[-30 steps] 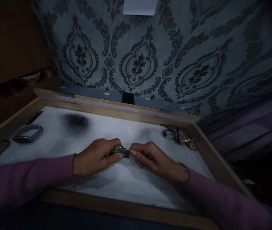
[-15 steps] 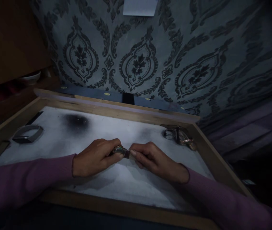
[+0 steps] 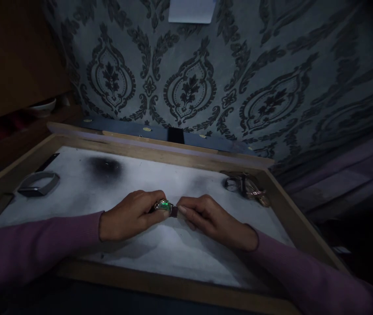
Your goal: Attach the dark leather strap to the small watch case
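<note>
Our left hand (image 3: pixel 134 216) pinches a round watch (image 3: pixel 163 204) between thumb and forefinger; our right hand (image 3: pixel 214 222), just beside it, pinches the watch's dark strap (image 3: pixel 174 211) between thumb and bent forefinger. The watch sits at our left fingertips, its rim shiny, its face glinting green. Beneath both hands we see a smooth white surface (image 3: pixel 173 249) inside a wooden frame (image 3: pixel 160 154); a grey looped band (image 3: pixel 35 191) lies left of our left hand. Our forearms, in purple sleeves (image 3: pixel 65 234), angle inward, knuckles upward.
</note>
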Demonstrator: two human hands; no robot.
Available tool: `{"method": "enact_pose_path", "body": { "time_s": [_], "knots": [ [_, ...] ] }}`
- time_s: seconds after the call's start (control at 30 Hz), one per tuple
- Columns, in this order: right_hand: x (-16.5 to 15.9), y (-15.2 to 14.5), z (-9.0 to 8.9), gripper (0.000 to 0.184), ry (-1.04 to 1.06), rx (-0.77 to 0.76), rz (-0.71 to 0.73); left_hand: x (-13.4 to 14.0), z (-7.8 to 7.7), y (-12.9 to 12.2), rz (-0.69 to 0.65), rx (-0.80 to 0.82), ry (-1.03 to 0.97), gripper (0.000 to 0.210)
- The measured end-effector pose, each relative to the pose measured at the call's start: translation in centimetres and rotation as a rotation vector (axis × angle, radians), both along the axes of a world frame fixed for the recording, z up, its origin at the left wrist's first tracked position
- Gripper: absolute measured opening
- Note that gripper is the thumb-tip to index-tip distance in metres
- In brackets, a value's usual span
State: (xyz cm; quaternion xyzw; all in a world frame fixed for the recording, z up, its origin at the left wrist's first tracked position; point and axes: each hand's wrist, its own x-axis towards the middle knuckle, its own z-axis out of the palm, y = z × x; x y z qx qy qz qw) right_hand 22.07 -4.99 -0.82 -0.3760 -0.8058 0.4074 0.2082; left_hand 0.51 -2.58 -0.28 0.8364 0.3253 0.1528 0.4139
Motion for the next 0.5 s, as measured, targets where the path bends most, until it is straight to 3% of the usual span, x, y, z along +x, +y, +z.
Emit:
{"method": "enact_pose_path", "body": {
  "time_s": [0.5],
  "knots": [
    [-0.17,0.02,-0.12,0.039,-0.032,0.002,0.003,-0.14,-0.43,0.19,-0.026,0.055,0.021,0.018]
  ]
}}
